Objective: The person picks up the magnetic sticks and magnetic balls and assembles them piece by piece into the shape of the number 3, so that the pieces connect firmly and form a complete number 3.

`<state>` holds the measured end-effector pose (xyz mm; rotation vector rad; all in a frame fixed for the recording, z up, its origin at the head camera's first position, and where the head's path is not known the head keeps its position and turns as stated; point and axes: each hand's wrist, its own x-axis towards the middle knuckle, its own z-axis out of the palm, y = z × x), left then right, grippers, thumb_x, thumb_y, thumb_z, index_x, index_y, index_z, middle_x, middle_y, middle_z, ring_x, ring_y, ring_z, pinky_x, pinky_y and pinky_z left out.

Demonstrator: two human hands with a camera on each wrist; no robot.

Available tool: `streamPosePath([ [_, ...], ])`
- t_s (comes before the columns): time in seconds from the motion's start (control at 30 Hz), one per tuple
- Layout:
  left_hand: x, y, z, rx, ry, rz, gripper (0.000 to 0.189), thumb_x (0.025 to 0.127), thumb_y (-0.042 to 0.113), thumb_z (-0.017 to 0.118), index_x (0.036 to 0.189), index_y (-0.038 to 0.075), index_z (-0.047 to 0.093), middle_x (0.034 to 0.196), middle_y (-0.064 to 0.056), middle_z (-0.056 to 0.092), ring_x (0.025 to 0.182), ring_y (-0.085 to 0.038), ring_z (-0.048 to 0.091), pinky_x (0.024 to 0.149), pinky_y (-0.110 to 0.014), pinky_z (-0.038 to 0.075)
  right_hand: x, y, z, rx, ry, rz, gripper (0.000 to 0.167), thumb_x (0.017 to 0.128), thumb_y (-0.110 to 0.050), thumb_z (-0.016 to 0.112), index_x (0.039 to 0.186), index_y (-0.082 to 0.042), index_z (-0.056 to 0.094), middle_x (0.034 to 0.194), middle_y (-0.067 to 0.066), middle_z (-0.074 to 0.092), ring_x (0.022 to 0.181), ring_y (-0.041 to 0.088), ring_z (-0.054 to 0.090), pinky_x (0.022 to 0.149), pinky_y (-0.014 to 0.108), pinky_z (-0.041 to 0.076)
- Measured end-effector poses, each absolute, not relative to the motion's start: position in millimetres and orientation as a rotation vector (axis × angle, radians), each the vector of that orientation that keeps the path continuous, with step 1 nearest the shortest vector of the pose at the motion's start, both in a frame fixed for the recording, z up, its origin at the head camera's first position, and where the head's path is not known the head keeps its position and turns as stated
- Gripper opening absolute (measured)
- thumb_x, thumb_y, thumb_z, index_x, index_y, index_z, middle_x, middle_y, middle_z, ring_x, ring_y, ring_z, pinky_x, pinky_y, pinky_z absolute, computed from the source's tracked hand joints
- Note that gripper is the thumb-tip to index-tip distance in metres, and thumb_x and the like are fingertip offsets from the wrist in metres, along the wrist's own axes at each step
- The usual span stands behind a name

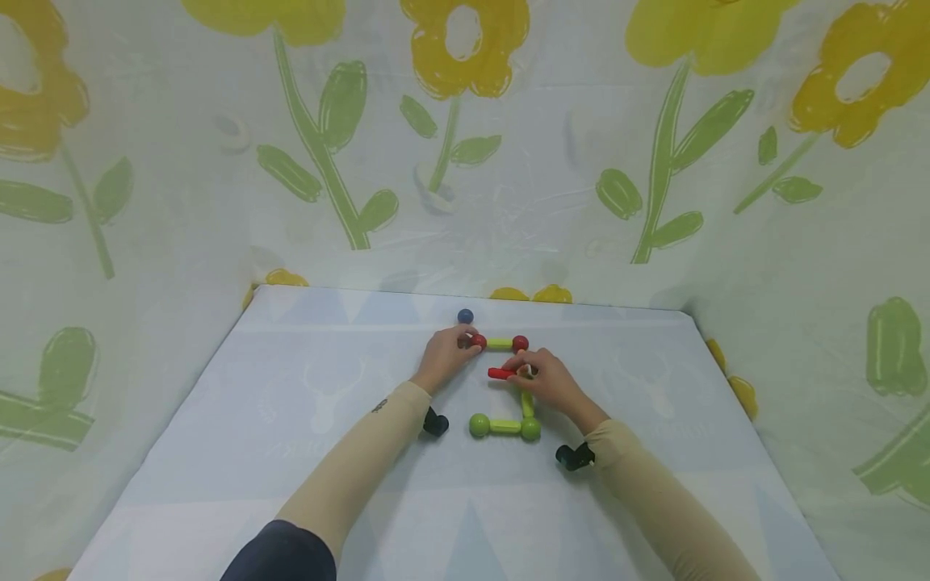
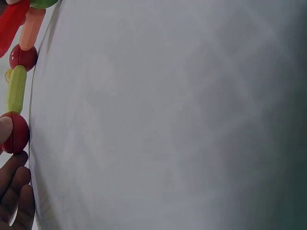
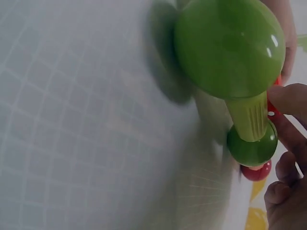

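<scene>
My left hand point(image 1: 443, 357) pinches a red ball point(image 1: 479, 343), thumb on it in the left wrist view. From that ball a yellow-green rod point(image 1: 499, 344) runs to a second red ball point(image 1: 520, 344). A peach rod point(image 2: 32, 28) goes on from there toward a green ball point(image 3: 253, 146), mostly hidden behind my right hand point(image 1: 550, 381) in the head view. Between its thumb and fingers my right hand holds a red rod point(image 1: 500, 374), pointing left. Nearer me, another yellow-green rod point(image 1: 527, 403) leads to a green ball point(image 1: 531, 428), joined by a rod point(image 1: 504, 426) to a left green ball point(image 1: 479, 425).
Beyond my left hand sits a blue ball point(image 1: 465, 316) near the table's back edge. Black wrist cameras point(image 1: 576, 457) hang under both sleeves. A flower-patterned curtain point(image 1: 538, 186) encloses the white table point(image 1: 240, 420) at the back and sides.
</scene>
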<state>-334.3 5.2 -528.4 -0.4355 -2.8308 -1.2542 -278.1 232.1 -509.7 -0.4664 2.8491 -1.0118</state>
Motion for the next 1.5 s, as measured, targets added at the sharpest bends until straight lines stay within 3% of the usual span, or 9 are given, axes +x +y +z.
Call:
streamPosePath([
  [0.6, -337.2, 4.4, -530.6, -0.441, -2.839, -1.236, 0.027, 0.094, 0.026, 0.075, 0.119, 0.017, 0.07, 0.102, 0.0, 0.069, 0.093, -0.019, 0.058, 0.089, -0.035, 0.05, -274.1, 231.5, -515.3, -0.395, 2.83, -0.964, 0.018, 0.089, -0.018, 0.08, 0.106, -0.023, 0.079, 0.097, -0.005, 0.064, 0.089, 0.02, 0.047, 0.081, 0.036, 0.038],
  [1.2, -336.8, 4.0, -531.8, -0.446, -2.811, -1.25, 0.025, 0.093, 0.025, 0.076, 0.117, 0.017, 0.07, 0.101, -0.001, 0.071, 0.093, -0.019, 0.059, 0.09, -0.037, 0.05, -273.1, 231.6, -515.1, -0.319, 2.815, -0.992, 0.02, 0.089, -0.022, 0.08, 0.108, -0.025, 0.079, 0.1, -0.004, 0.062, 0.094, 0.021, 0.049, 0.084, 0.038, 0.041],
  [1.5, -335.3, 4.1, -529.5, -0.432, -2.822, -1.243, 0.026, 0.093, 0.024, 0.077, 0.117, 0.017, 0.071, 0.098, 0.0, 0.069, 0.09, -0.02, 0.057, 0.086, -0.035, 0.049, -269.8, 241.1, -514.0, -0.323, 2.867, -1.062, 0.018, 0.092, -0.02, 0.076, 0.109, -0.022, 0.078, 0.105, -0.004, 0.067, 0.092, 0.02, 0.052, 0.076, 0.034, 0.046],
])
